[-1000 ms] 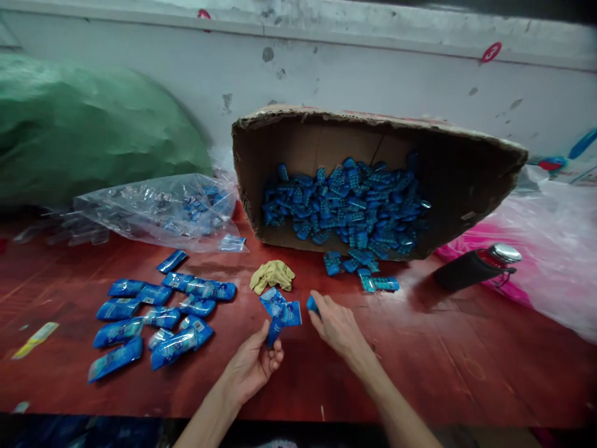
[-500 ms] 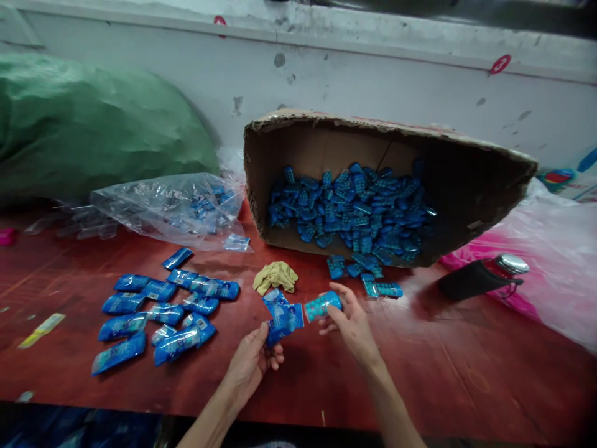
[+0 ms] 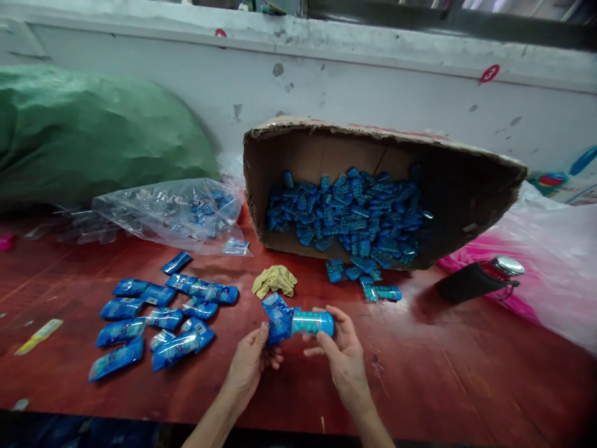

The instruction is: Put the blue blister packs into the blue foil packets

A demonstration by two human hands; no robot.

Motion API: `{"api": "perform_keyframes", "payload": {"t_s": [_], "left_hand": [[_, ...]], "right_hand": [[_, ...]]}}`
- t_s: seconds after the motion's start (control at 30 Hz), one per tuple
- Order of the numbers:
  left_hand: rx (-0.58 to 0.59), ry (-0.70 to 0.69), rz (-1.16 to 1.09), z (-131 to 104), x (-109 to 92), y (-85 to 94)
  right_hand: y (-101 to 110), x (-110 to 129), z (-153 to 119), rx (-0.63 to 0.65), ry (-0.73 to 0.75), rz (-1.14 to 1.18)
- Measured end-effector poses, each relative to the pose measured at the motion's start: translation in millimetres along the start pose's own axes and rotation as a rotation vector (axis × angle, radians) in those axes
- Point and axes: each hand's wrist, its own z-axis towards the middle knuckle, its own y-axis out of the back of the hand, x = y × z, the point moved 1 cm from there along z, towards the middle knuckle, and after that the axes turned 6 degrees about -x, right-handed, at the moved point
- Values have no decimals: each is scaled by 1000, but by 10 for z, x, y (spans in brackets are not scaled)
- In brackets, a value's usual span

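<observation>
My left hand pinches a blue printed plastic sleeve between thumb and fingers; more of the blue printed film spreads out above it. In my right hand is a small clear bottle with a blue cap, filled with turquoise beads. Its far end meets the sleeve's edge; whether it is inside cannot be made out. A crumpled yellowish cloth lies just beyond the sleeve. To the left, several filled blue packets are spread on the red table.
A cardboard box on its side holds many bead bottles, some spilling out front. A black-sleeved flask lies tilted at right, by pink and clear plastic. A clear bag and a big green sack stand at left.
My right hand has brought the bottle left and slightly down, so its end now meets the sleeve in my left hand. Before, a small gap lay between them.
</observation>
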Motion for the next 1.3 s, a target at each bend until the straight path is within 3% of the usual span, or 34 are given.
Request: {"api": "perform_keyframes", "payload": {"t_s": [0.43,0.77,1.07,1.3], "left_hand": [[-60,-6,2,-5,-49,10],[-53,-28,-27,-4,-72,-14],[0,79,-66,16,-110,-20],[-41,-104,-24,-10,-168,-68]], "right_hand": [[-39,17,-97,-68,129,-11],[-40,-96,-159,10,67,-22],[42,-178,-199,107,174,-80],[-40,-174,-172,70,20,-8]]}}
